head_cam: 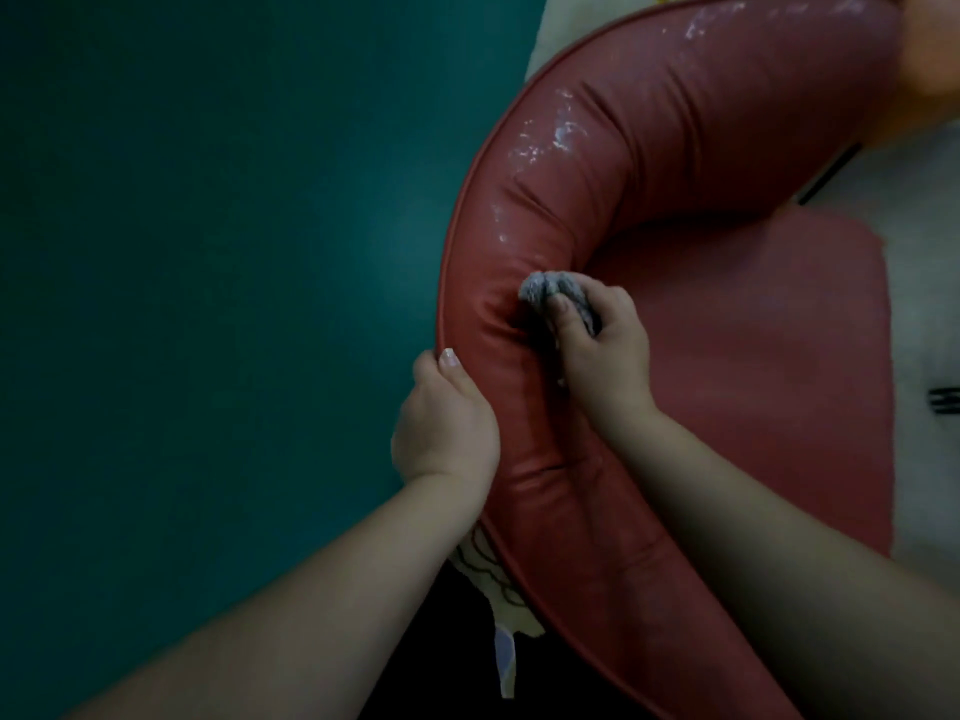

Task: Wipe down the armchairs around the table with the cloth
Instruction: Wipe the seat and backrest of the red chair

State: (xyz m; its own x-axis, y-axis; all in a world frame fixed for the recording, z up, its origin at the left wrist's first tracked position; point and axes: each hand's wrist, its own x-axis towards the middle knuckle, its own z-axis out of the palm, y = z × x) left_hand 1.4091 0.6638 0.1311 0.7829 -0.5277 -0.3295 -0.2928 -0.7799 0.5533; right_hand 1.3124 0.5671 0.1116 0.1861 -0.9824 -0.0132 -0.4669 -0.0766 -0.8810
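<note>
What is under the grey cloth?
The red armchair's padded backrest lies under the cloth, which the right hand presses down. The exact patch beneath is covered.

cloth (pixel 558 296) on armchair (pixel 649 163) backrest | floor (pixel 208 252) left | seat right, probably

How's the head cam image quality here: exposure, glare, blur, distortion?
Head view: dim and underexposed overall, the forearms in shadow; bright glare patches on the armchair's padded backrest, possibly wet sheen; soft focus throughout, the grey cloth in the right hand lacks fine texture; wide-angle bending at the edges; an orange blur top right; the left hand grips the backrest's outer edge.
</note>
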